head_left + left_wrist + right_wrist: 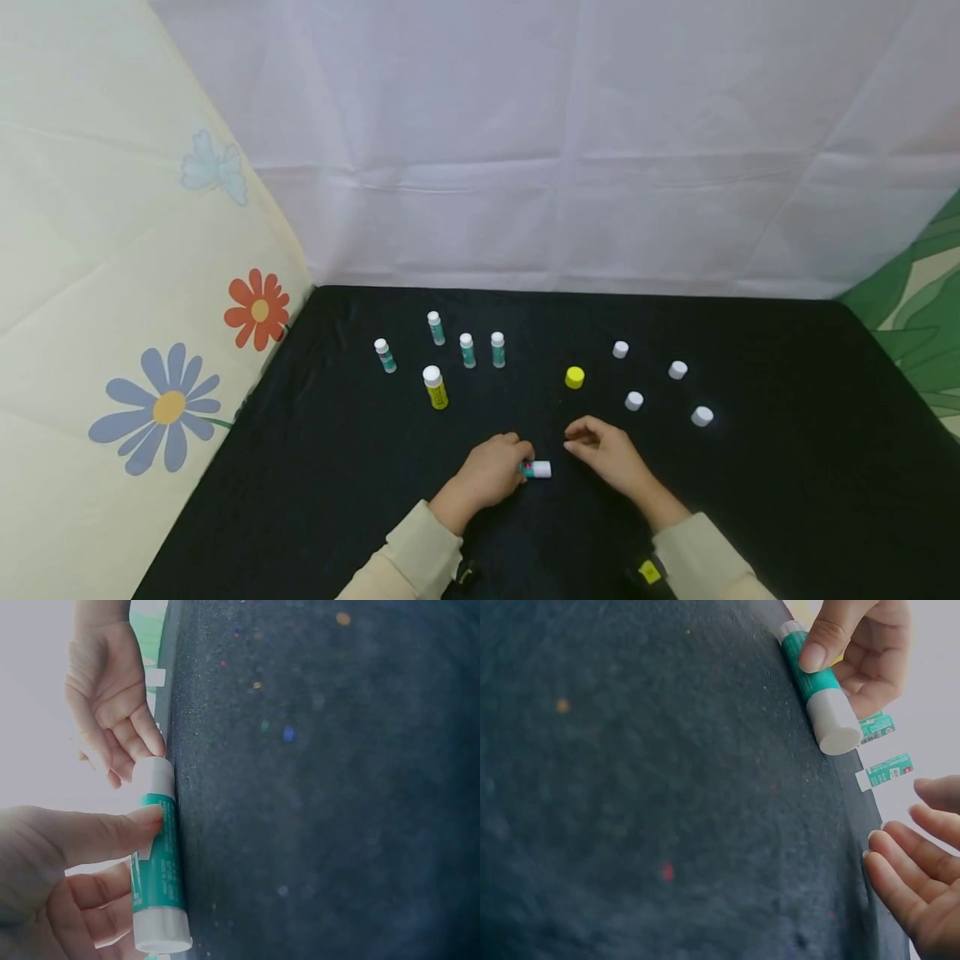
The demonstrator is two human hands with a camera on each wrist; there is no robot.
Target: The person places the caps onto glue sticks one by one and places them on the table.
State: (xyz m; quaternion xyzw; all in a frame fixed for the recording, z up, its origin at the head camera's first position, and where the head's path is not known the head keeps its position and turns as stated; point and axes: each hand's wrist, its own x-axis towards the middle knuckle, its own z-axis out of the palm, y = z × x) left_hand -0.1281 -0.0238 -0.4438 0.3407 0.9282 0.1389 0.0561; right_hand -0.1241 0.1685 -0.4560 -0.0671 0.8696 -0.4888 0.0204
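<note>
My left hand [492,469] pinches a green glue stick [159,859] between thumb and fingers, low over the black table. The stick lies on its side, and its white cap [542,469] points toward my right hand [602,454]. That hand hovers just to the right, fingers slightly bent and holding nothing. In the right wrist view a gap shows between its fingertips [877,844] and the glue stick's cap end. Several green glue sticks [468,351] with white tops stand upright farther back on the left. Among them stands a larger yellow glue stick [436,388], also topped in white.
A loose yellow cap [574,377] sits beyond my right hand. Several loose white caps [633,401] are spread to its right. The black tablecloth [330,500] meets a white cloth backdrop [450,208] behind and a flower-printed cloth [67,292] at left.
</note>
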